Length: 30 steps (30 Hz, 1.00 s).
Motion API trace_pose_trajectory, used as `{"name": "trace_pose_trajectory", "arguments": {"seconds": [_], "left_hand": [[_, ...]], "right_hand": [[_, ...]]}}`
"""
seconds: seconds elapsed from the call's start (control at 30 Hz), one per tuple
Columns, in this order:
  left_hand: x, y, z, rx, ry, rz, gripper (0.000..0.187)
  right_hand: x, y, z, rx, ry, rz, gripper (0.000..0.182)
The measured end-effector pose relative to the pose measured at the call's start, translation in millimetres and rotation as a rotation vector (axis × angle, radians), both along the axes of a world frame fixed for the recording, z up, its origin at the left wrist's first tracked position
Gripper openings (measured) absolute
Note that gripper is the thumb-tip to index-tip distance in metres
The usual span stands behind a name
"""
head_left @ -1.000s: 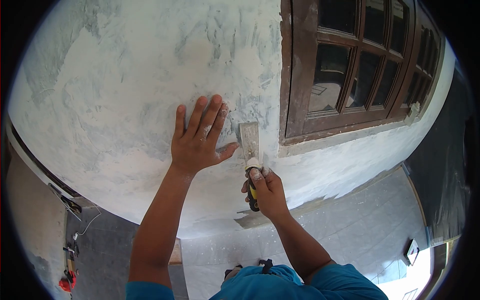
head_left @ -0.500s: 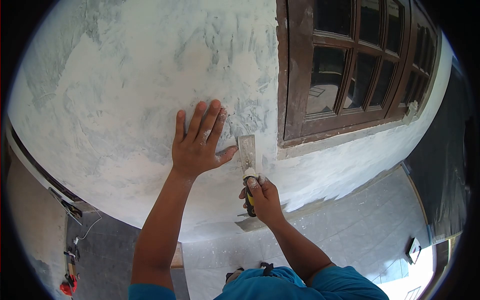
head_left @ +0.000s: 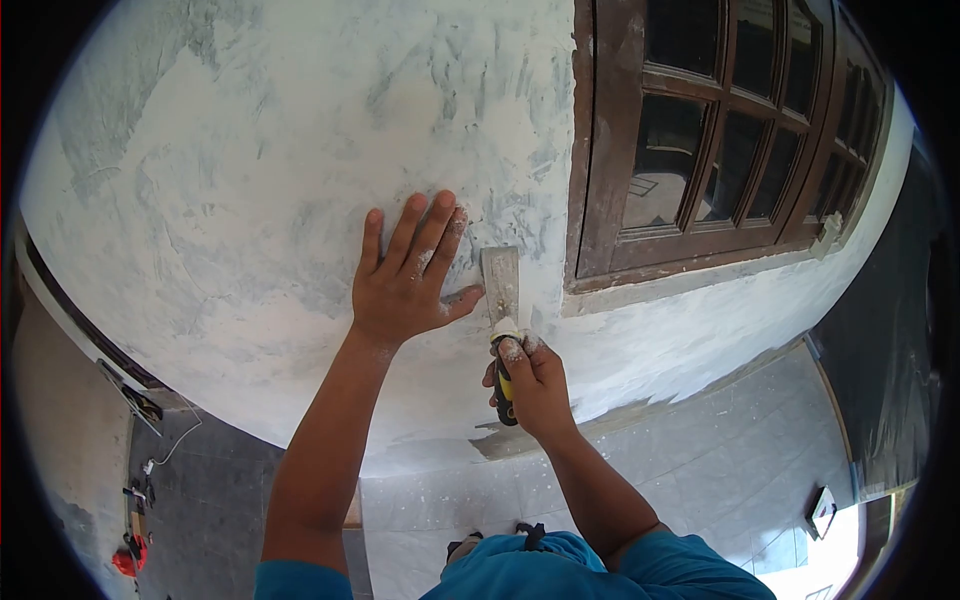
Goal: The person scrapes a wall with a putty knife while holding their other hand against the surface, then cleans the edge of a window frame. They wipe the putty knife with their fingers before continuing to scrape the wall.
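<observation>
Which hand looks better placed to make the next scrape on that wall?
Probably the right hand: it grips the putty knife, blade against the wall. The left hand lies flat there, holding nothing.

The person wears a bright blue short-sleeved shirt [head_left: 540,570], its sleeves ending above the elbows at 6 o'clock in the view. Both forearms are bare. White dust speckles the left hand [head_left: 405,285], right hand [head_left: 530,385] and fingers [head_left: 455,222].
</observation>
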State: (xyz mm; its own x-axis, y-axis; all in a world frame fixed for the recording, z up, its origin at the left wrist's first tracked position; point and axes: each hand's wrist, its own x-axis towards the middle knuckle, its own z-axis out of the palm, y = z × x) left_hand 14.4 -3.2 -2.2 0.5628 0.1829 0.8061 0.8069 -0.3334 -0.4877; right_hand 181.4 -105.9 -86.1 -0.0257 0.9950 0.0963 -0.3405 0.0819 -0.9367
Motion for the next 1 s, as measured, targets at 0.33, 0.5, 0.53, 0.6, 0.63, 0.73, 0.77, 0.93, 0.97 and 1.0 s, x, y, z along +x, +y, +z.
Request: {"name": "trace_pose_trajectory", "arguments": {"seconds": [0.33, 0.5, 0.53, 0.6, 0.63, 0.73, 0.77, 0.93, 0.97, 1.0], "left_hand": [[-1, 1, -2, -0.010, -0.016, -0.033, 0.080], [-1, 0, 0, 0.020, 0.016, -0.005, 0.080], [-1, 1, 0, 0.037, 0.032, -0.005, 0.081], [-1, 0, -2, 0.032, 0.033, -0.012, 0.081], [-1, 1, 0, 0.029, 0.033, -0.015, 0.081], [-1, 1, 0, 0.039, 0.040, -0.002, 0.080], [-1, -1, -2, 0.030, 0.041, -0.002, 0.080], [-2, 1, -1, 0.021, 0.033, -0.014, 0.081], [-3, 1, -1, 0.024, 0.033, -0.015, 0.081], [-3, 1, -1, 0.030, 0.034, -0.016, 0.081]], "right_hand": [[4, -1, 1, -0.010, -0.030, -0.022, 0.026], [4, 1, 11, 0.041, -0.043, 0.002, 0.024], [5, 2, 5, 0.043, -0.045, 0.001, 0.024], [3, 2, -4, 0.049, -0.047, -0.029, 0.025], [4, 5, -3, 0.060, -0.044, -0.031, 0.025], [4, 5, 13, 0.049, -0.034, -0.011, 0.025], [4, 6, 24, 0.051, -0.019, -0.011, 0.025], [8, 10, -5, 0.054, -0.057, -0.026, 0.026], [8, 6, -14, 0.057, -0.057, -0.026, 0.026], [8, 2, -22, 0.016, -0.049, -0.036, 0.026]]}}
